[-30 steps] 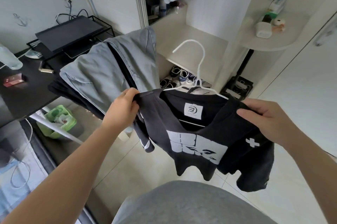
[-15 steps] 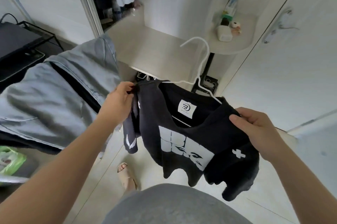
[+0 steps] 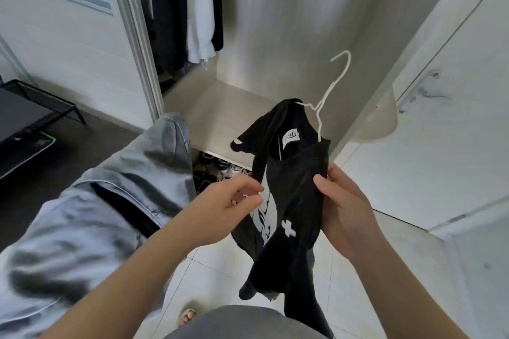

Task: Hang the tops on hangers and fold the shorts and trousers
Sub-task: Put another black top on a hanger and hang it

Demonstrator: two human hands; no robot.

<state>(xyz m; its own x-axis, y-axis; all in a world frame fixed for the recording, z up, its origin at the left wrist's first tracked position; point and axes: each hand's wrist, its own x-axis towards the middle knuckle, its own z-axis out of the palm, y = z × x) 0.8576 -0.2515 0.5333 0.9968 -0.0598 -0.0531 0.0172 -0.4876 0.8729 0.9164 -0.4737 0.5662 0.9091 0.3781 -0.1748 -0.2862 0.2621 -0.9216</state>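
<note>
Black T-shirt (image 3: pixel 297 173), hung on white wire hanger (image 3: pixel 327 90): held bunched before the wardrobe (image 3: pixel 275 21), gripped by the curled fingers of the right hand (image 3: pixel 344 209). Left hand (image 3: pixel 231 198) is held just beside it, fingers loosely bent, nothing grasped. Grey trousers (image 3: pixel 115 187) are draped over the left forearm.

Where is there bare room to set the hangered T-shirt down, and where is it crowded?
Bare: the wardrobe ledge between door frame and side wall, under the hanging clothes; also the floor tiles below the T-shirt. Crowded: the shoes beneath that ledge.
</note>
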